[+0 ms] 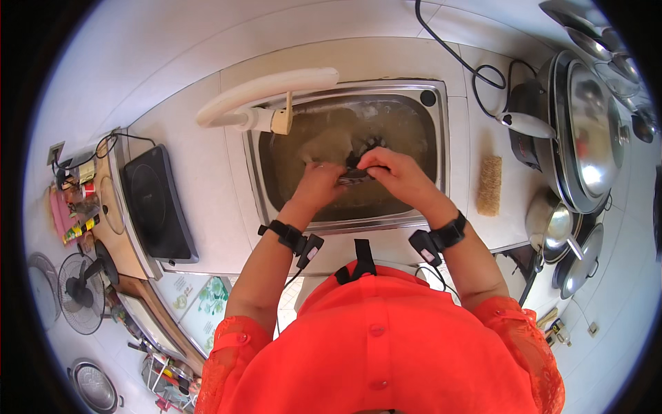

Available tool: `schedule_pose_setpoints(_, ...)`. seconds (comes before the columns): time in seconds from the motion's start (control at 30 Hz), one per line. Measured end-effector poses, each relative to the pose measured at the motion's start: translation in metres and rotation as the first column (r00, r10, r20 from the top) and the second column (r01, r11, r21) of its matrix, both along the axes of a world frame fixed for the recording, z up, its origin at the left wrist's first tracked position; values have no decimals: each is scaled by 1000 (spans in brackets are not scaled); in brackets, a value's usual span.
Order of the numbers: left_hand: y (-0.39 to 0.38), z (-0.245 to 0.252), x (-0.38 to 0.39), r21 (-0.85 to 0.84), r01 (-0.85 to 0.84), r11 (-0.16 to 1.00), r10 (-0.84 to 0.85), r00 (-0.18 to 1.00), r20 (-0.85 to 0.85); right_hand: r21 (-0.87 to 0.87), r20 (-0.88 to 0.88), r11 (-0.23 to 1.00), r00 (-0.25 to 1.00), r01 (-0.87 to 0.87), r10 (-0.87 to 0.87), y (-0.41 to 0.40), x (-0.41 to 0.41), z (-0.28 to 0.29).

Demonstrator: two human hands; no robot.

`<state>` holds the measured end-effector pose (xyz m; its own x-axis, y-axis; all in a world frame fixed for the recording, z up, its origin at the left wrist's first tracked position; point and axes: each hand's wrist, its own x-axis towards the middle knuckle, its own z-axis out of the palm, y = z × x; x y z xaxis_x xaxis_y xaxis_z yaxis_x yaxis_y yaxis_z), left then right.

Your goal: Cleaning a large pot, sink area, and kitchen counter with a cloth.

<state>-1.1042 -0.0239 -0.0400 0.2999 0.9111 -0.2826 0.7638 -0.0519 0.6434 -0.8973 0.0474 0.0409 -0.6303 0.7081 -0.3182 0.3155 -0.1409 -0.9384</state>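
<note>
A stainless steel sink (441, 155) holds cloudy, brownish water. Over its middle, my left hand (324, 182) grips the left side of a small dark object with light stripes (355, 177), whose kind I cannot tell. My right hand (391, 168) has its fingers closed on the right end of the same dark object. Just beyond the fingers, more dark material (368, 147) shows at the water, too unclear to name. The cream-coloured faucet (274, 85) arches over the sink's back left part.
Left of the sink lies a black induction cooktop (158, 204). A tan scrubbing pad (489, 185) rests on the right counter, near a large lidded metal pan (595, 134) and a small saucepan (551, 225). A black cable (455, 54) runs across the back right.
</note>
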Motion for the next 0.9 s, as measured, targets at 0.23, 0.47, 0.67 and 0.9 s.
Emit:
schedule_pose_setpoints(0.23,0,-5,-41,149,-69,986,82,993,-83,297,65,948,989,109,-134,24,43,35)
schedule_pose_setpoints(0.47,35,47,-63,171,-347,922,315,930,192,507,126,846,957,164,-261,45,54,50)
schedule_pose_setpoints(0.67,49,104,-70,-474,-395,787,610,610,506,605,125,789,966,108,-228,64,52,74)
schedule_pose_setpoints(0.9,52,120,-72,-517,-381,767,642,456,616,466,295,882,926,76,-235,61,44,105)
